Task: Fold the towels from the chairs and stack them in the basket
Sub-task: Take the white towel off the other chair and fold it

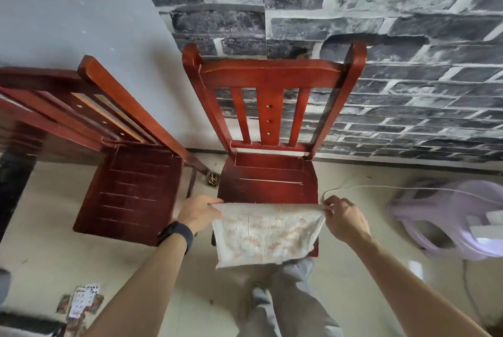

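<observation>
the towel (265, 233), pale with a faded reddish pattern, hangs stretched flat between the hands, its top corners pinched by the left hand (198, 213) and the right hand (344, 218). just beyond the hands stands a red-brown wooden chair (269, 179) with a slatted back, its seat bare, and a second chair (130, 192) stands angled beyond the left hand. the lilac basket (413, 223), blurred, sits on the floor out past the right hand.

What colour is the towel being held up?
Off-white towel with a faint pinkish-orange pattern, in the head view.
</observation>
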Demonstrator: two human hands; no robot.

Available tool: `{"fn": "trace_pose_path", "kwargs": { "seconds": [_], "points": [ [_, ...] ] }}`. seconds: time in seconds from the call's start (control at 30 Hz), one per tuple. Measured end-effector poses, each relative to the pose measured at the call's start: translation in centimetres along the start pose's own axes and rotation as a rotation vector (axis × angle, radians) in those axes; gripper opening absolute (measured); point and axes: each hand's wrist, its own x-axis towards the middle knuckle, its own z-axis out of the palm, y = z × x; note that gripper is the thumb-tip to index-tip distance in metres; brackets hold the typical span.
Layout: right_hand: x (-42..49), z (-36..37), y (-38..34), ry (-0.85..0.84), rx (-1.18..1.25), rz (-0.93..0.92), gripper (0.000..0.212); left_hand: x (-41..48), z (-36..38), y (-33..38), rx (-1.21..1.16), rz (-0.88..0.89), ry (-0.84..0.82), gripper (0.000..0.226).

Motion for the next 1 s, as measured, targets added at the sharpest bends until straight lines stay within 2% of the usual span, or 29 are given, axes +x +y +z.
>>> {"fn": "trace_pose_path", "kwargs": {
  "seconds": [0.13, 0.23, 0.37, 0.43, 0.53, 0.7, 0.83, 1.0],
  "points": [
    [8.3, 3.0, -0.2, 0.019, 0.100, 0.048, 0.027, 8.1, 2.2, 0.3, -0.423, -0.123, 0.044, 0.042],
    [13.4, 5.1, -0.3, 0.070, 0.233, 0.133, 0.032, 13.8, 3.8, 0.0, -0.575, -0.207, 0.076, 0.043],
    [18.4, 7.3, -0.6, 0.140, 0.454, 0.252, 0.030, 19.0, 5.2, 0.0, -0.762, -0.158, 0.031, 0.047],
    [19.4, 8.3, -0.6, 0.162, 0.522, 0.263, 0.040, 21.3, 5.5, 0.0, -0.807, -0.099, 0.029, 0.059],
    [18.0, 11.1, 0.2, 0.104, 0.487, 0.304, 0.052, 23.0, 7.4, -2.1, -0.607, -0.126, 0.020, 0.068],
    [10.6, 19.1, 3.2, -0.037, 0.462, 0.519, 0.041, 19.4, 14.0, -8.7, -0.136, -0.215, 0.001, 0.053],
    [6.3, 23.2, 4.1, -0.073, 0.439, 0.602, 0.037, 18.2, 17.0, -12.1, -0.100, -0.344, 0.042, 0.047],
    [6.8, 24.5, 4.3, 0.012, 0.471, 0.602, 0.035, 18.2, 17.9, -13.2, -0.097, -0.296, 0.098, 0.033]
  ]
}}
